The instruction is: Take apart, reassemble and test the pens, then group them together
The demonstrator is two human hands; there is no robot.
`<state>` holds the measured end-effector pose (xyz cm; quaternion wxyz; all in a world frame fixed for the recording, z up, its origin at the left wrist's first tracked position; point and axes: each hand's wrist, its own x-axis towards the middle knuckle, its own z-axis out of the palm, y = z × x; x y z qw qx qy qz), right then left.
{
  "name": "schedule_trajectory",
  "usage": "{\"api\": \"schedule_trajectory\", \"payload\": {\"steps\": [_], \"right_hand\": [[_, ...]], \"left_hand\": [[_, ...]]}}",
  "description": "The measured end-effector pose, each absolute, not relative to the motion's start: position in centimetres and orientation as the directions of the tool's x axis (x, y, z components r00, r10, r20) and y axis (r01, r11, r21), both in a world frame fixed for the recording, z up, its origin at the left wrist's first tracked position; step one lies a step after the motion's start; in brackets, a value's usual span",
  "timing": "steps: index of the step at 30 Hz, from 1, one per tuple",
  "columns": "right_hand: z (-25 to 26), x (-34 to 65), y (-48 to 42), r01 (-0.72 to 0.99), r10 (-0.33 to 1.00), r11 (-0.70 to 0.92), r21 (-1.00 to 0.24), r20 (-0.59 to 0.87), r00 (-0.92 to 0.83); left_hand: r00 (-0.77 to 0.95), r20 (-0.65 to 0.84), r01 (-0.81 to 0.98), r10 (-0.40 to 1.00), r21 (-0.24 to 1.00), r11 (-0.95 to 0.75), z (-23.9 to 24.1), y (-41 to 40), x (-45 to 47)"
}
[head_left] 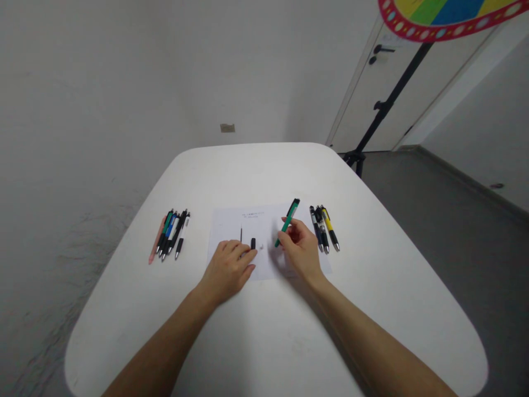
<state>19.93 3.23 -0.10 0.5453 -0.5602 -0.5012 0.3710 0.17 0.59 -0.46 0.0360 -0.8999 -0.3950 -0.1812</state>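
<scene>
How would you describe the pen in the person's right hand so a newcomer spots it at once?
On the white table lies a sheet of paper. Above its right part, the right hand holds a green pen with a black clip end, tilted up and away. Unlike the pens lying in groups at either side, it is lifted and alone.

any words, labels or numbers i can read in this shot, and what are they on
Nothing can be read.
Sheet of paper: a line or two of small print near its far edge, too small and blurred to quote.
Green pen in the right hand: no legible marking.
Pens on the left and pens on the right: any brand marks are too small.
Colourful wheel: only dots and colour bands show.
</scene>
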Motion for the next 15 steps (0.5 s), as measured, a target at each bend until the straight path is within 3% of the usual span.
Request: {"api": "schedule_trajectory", "payload": {"steps": [5, 15], "right_hand": [[0.6, 20.6, 3.2, 0.469, 0.994, 0.051, -0.882, 0.091, 0.062], [1.1, 19.8, 2.4, 0.751, 0.983, 0.173, -0.638, 0.064, -0.172]], "left_hand": [[0.611, 0.367, 0.731, 0.701, 0.077, -0.678, -0.5, 0.5, 0.2], [0.610, 0.382, 0.730, 0.694, 0.070, -0.680, -0.5, 0.6, 0.2]]}}
